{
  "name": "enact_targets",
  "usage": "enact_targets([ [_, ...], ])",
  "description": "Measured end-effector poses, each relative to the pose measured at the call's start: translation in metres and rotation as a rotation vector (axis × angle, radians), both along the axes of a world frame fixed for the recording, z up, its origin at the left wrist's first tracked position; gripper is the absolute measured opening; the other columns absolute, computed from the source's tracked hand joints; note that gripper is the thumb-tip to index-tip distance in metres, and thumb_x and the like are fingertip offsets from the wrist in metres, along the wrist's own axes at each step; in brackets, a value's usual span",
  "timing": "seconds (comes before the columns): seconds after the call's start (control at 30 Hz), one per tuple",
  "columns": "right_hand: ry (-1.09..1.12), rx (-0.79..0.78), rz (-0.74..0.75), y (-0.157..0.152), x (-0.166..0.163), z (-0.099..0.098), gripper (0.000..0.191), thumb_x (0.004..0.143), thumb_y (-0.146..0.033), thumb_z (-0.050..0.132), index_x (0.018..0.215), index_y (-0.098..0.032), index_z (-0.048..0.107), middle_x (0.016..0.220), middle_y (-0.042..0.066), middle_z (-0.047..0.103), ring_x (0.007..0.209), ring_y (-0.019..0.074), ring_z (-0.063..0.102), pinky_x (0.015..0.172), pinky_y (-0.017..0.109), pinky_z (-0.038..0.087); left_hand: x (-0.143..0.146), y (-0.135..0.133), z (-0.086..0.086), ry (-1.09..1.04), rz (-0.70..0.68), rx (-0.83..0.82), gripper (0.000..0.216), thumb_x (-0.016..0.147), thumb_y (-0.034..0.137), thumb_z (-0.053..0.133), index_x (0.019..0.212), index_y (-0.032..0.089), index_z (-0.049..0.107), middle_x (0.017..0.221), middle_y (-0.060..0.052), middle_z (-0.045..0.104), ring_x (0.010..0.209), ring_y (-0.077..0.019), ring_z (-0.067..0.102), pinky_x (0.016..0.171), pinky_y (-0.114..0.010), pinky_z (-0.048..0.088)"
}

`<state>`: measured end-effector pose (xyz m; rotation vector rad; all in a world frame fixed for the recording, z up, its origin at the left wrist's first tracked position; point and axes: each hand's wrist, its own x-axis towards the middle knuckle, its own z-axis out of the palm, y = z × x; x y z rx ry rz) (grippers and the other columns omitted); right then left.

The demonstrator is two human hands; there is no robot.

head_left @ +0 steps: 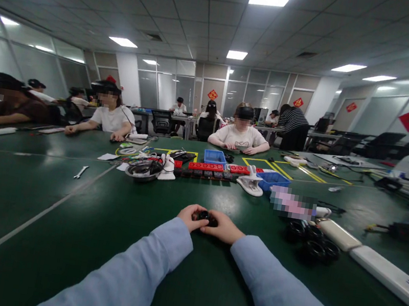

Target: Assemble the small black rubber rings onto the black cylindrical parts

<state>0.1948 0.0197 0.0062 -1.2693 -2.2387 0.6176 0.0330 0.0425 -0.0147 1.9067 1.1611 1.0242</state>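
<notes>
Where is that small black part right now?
Head view, centre: the small black part is held between the left hand and right hand over the green table, left of the black rings.

Room lying open leftward, clutter crowding rightward
Bare green table (59,233) is stretching beside the left hand (189,217); black wheels (312,242) and a white bar (390,275) are blocking beside the right hand (224,227)

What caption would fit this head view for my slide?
Left hand and right hand hold a small black part at a green table, black wheels alongside, co-workers seated across.
</notes>
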Motion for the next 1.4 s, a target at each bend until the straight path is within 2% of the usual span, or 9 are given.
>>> enact_targets([
  [0.13, 0.138, -0.115, 0.102, 0.003, 0.005, 0.002, 0.045, 0.064, -0.043, 0.06, 0.1, -0.016, 0.052, 0.086, 0.003, 0.058, 0.075, 0.0149, 0.052, 0.066, 0.027, 0.039, -0.002, 0.004, -0.003, -0.017, -0.023, 0.017, 0.037, 0.057, 0.029, 0.067, 0.09, 0.016, 0.057, 0.073, 0.0, 0.054, 0.058, -0.0085, 0.046, 0.055, -0.021, 0.039],
  [0.27, 0.227, -0.148, 0.079, 0.003, 0.008, 0.003, 0.045, 0.073, -0.045, 0.049, 0.107, -0.015, 0.048, 0.093, 0.005, 0.056, 0.08, 0.0151, 0.051, 0.071, 0.029, 0.039, -0.005, 0.01, -0.005, -0.005, -0.027, 0.016, 0.049, 0.057, 0.033, 0.067, 0.1, 0.016, 0.052, 0.081, -0.002, 0.052, 0.059, -0.008, 0.045, 0.058, -0.022, 0.04],
  [0.37, 0.274, -0.098, -0.007, 0.002, 0.008, 0.002, 0.042, 0.077, -0.043, 0.044, 0.107, -0.015, 0.047, 0.09, 0.005, 0.055, 0.079, 0.0145, 0.05, 0.071, 0.029, 0.039, -0.007, 0.009, -0.001, 0.072, -0.05, 0.054, 0.057, 0.053, 0.036, 0.069, 0.103, 0.016, 0.05, 0.085, -0.003, 0.051, 0.065, -0.0101, 0.046, 0.062, -0.024, 0.041],
  [0.47, 0.249, -0.008, -0.092, -0.001, 0.005, 0.001, 0.042, 0.073, -0.042, 0.049, 0.105, -0.015, 0.047, 0.084, 0.004, 0.053, 0.071, 0.0129, 0.048, 0.065, 0.027, 0.04, -0.006, 0.004, 0.005, 0.183, -0.057, 0.131, 0.06, 0.049, 0.04, 0.071, 0.102, 0.017, 0.052, 0.085, -0.003, 0.051, 0.071, -0.0136, 0.047, 0.067, -0.027, 0.041],
  [0.7, 0.19, 0.133, -0.247, -0.01, -0.008, 0.003, 0.042, 0.064, -0.044, 0.058, 0.095, -0.018, 0.047, 0.079, 0.001, 0.051, 0.068, 0.0127, 0.046, 0.061, 0.026, 0.038, 0.0, -0.002, 0.008, 0.443, -0.049, 0.231, 0.045, 0.052, 0.046, 0.066, 0.084, 0.016, 0.058, 0.08, -0.005, 0.054, 0.077, -0.02, 0.051, 0.068, -0.028, 0.041],
  [0.97, 0.169, 0.205, -0.256, -0.009, -0.016, 0.004, 0.028, 0.06, -0.038, 0.062, 0.077, -0.017, 0.051, 0.075, 0.001, 0.052, 0.069, 0.0133, 0.046, 0.061, 0.025, 0.036, 0.002, 0.001, 0.008, 0.518, -0.032, 0.218, 0.035, 0.054, 0.042, 0.064, 0.077, 0.016, 0.06, 0.074, -0.004, 0.055, 0.071, -0.019, 0.052, 0.061, -0.026, 0.039],
  [1.07, 0.206, 0.116, -0.134, -0.009, -0.011, 0.01, 0.023, 0.063, -0.029, 0.06, 0.083, -0.017, 0.055, 0.079, 0.002, 0.055, 0.071, 0.0131, 0.047, 0.064, 0.025, 0.037, 0.0, 0.001, 0.009, 0.485, -0.07, 0.202, 0.036, 0.053, 0.042, 0.065, 0.078, 0.017, 0.061, 0.071, -0.002, 0.054, 0.069, -0.0173, 0.052, 0.06, -0.024, 0.038],
  [1.23, 0.21, -0.228, 0.108, -0.005, 0.01, 0.023, 0.029, 0.065, -0.024, 0.058, 0.093, -0.016, 0.058, 0.077, 0.001, 0.058, 0.065, 0.0109, 0.049, 0.062, 0.024, 0.039, -0.009, 0.005, 0.008, 0.439, -0.223, 0.069, 0.039, 0.05, 0.039, 0.068, 0.082, 0.017, 0.063, 0.072, -0.001, 0.056, 0.07, -0.0173, 0.053, 0.061, -0.024, 0.04],
  [1.4, 0.186, -0.264, 0.106, -0.003, 0.018, 0.024, 0.025, 0.064, -0.017, 0.054, 0.089, -0.015, 0.058, 0.078, 0.0, 0.057, 0.066, 0.011, 0.049, 0.063, 0.024, 0.038, -0.011, 0.008, 0.006, 0.293, -0.278, -0.028, 0.056, 0.046, 0.032, 0.072, 0.099, 0.02, 0.056, 0.086, 0.0, 0.06, 0.077, -0.0165, 0.054, 0.071, -0.025, 0.041],
])
